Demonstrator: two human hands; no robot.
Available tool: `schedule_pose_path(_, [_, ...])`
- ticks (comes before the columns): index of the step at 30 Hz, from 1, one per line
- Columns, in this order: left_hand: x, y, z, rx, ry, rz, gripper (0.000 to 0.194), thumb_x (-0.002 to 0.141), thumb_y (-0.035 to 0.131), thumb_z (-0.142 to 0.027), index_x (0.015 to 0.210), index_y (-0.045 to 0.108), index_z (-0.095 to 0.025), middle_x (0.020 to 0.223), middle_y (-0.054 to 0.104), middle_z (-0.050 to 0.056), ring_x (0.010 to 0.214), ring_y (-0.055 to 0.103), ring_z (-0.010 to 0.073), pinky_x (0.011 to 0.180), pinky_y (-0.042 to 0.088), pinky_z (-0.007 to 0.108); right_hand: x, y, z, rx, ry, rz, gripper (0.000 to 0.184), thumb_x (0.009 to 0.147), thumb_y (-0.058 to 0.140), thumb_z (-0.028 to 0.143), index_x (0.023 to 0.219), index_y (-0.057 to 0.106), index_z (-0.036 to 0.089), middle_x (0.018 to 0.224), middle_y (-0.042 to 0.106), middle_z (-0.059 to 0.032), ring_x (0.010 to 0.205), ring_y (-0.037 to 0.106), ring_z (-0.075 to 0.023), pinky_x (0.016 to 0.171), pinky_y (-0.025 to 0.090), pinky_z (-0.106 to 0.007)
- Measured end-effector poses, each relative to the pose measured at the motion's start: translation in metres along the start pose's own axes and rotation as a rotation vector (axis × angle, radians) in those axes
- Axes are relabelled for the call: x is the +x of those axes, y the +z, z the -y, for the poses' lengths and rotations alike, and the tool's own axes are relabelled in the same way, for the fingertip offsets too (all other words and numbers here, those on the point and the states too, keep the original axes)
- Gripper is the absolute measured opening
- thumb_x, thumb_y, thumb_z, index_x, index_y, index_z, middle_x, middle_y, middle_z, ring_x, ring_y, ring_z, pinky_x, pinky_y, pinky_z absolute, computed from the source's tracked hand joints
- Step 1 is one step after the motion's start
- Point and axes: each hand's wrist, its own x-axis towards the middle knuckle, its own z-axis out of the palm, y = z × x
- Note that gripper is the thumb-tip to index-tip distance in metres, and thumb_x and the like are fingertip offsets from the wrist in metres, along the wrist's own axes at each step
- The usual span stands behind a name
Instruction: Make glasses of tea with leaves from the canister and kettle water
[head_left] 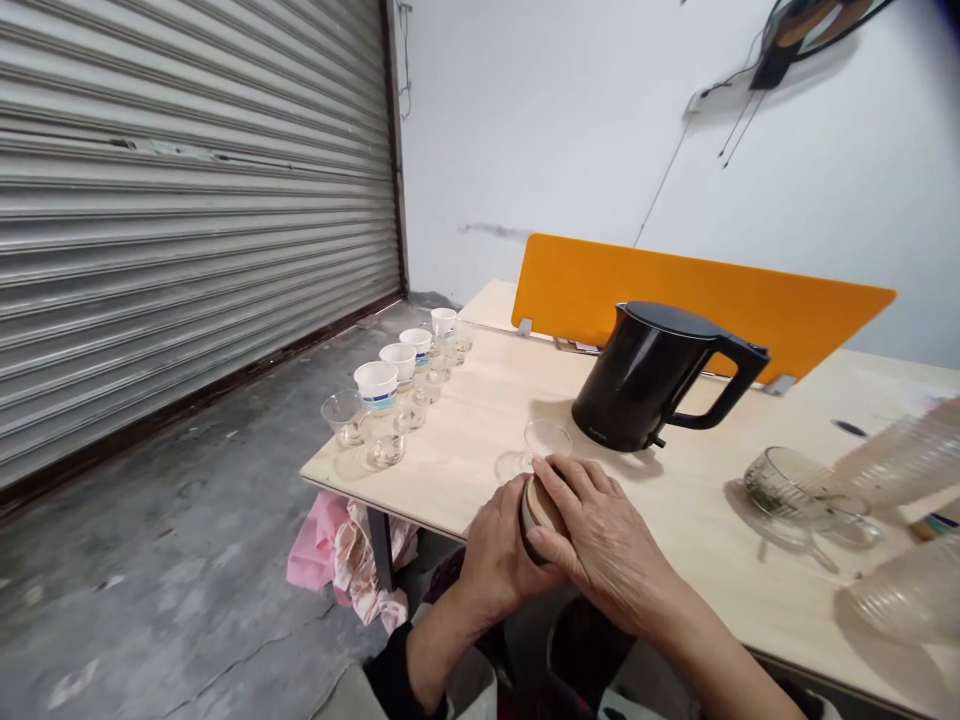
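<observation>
Close to my body, at the table's near edge, I hold a small dark round canister [528, 538] with a pale wooden lid [546, 508]. My left hand [493, 552] is wrapped around the canister's side. Across the top lies my right hand [600, 530], its fingers and thumb gripping the lid and covering much of it. The lid appears seated on the canister; what is inside is hidden. Just beyond my fingers stands a clear plastic cup [547, 440], partly covered by my right hand.
A black electric kettle [637, 380] stands ahead, before an orange divider [705, 300]. White paper cups [376, 382] and clear cups [386, 445] line the table's left edge. At right are a glass strainer cup [784, 485] and stacked plastic cups [900, 460].
</observation>
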Motion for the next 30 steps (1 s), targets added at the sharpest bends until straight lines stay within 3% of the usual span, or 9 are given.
schedule_pose_path(5, [0.002,-0.004,-0.004,-0.067,-0.081,0.020,0.089,0.065,0.081,-0.040,0.142,0.041,-0.025,0.133,0.063,0.013,0.120,0.063,0.0367,0.100,0.054,0.051,-0.005,0.002,0.000,0.061,0.007,-0.051,0.068,0.093,0.059,0.052,0.153,0.045,0.022,0.146,0.055,-0.0151,0.130,0.050,-0.0350,0.105,0.047,-0.056])
schedule_pose_path(8, [-0.001,-0.013,-0.010,-0.190,-0.091,0.032,0.092,0.060,0.088,-0.043,0.141,0.045,-0.028,0.135,0.063,0.009,0.122,0.062,0.0337,0.104,0.052,0.049,-0.020,0.000,-0.017,0.178,0.026,-0.196,0.076,0.097,0.050,0.055,0.162,0.025,0.025,0.158,0.042,-0.0145,0.141,0.042,-0.0337,0.111,0.042,-0.055])
schedule_pose_path(10, [-0.002,-0.023,-0.014,-0.260,-0.075,0.019,0.091,0.061,0.089,-0.045,0.140,0.047,-0.027,0.135,0.063,0.008,0.124,0.061,0.0320,0.105,0.052,0.047,-0.036,0.000,-0.037,0.229,0.105,-0.303,0.072,0.100,0.044,0.053,0.163,0.021,0.027,0.161,0.038,-0.0125,0.145,0.038,-0.0322,0.114,0.040,-0.054])
schedule_pose_path(15, [0.019,-0.055,-0.016,-0.265,-0.110,-0.193,0.088,0.067,0.087,-0.045,0.140,0.047,-0.021,0.130,0.066,0.010,0.120,0.063,0.0304,0.103,0.053,0.043,-0.087,0.025,-0.097,0.247,0.403,-0.344,0.054,0.103,0.039,0.047,0.154,0.043,0.030,0.149,0.054,-0.0077,0.138,0.048,-0.0295,0.113,0.044,-0.053])
schedule_pose_path(19, [0.076,-0.071,-0.007,-0.268,-0.125,-0.341,0.082,0.064,0.090,-0.044,0.134,0.054,-0.020,0.120,0.069,0.008,0.107,0.068,0.0272,0.088,0.057,0.037,-0.118,0.058,-0.127,0.272,0.500,-0.346,0.047,0.102,0.039,0.049,0.140,0.059,0.028,0.139,0.063,-0.0081,0.130,0.056,-0.0296,0.107,0.050,-0.051])
schedule_pose_path(22, [0.130,-0.065,0.007,-0.326,-0.059,-0.348,0.082,0.062,0.092,-0.042,0.132,0.055,-0.020,0.123,0.068,0.009,0.108,0.066,0.0264,0.089,0.056,0.036,-0.127,0.074,-0.135,0.289,0.466,-0.359,0.045,0.102,0.040,0.050,0.131,0.065,0.026,0.135,0.066,-0.0100,0.127,0.059,-0.0309,0.104,0.052,-0.052])
schedule_pose_path(25, [0.174,-0.045,0.022,-0.409,-0.045,-0.250,0.078,0.060,0.093,-0.038,0.126,0.058,-0.018,0.122,0.069,0.010,0.111,0.065,0.0264,0.095,0.053,0.038,-0.129,0.081,-0.136,0.285,0.420,-0.368,0.043,0.102,0.040,0.048,0.132,0.064,0.027,0.136,0.065,-0.0101,0.126,0.059,-0.0307,0.103,0.051,-0.053])
schedule_pose_path(30, [0.203,-0.001,0.050,-0.511,-0.089,-0.069,0.074,0.058,0.094,-0.032,0.122,0.059,-0.017,0.123,0.069,0.012,0.113,0.065,0.0267,0.098,0.052,0.043,-0.130,0.084,-0.136,0.270,0.364,-0.359,0.043,0.101,0.045,0.046,0.135,0.061,0.027,0.136,0.065,-0.0101,0.126,0.059,-0.0302,0.103,0.050,-0.053])
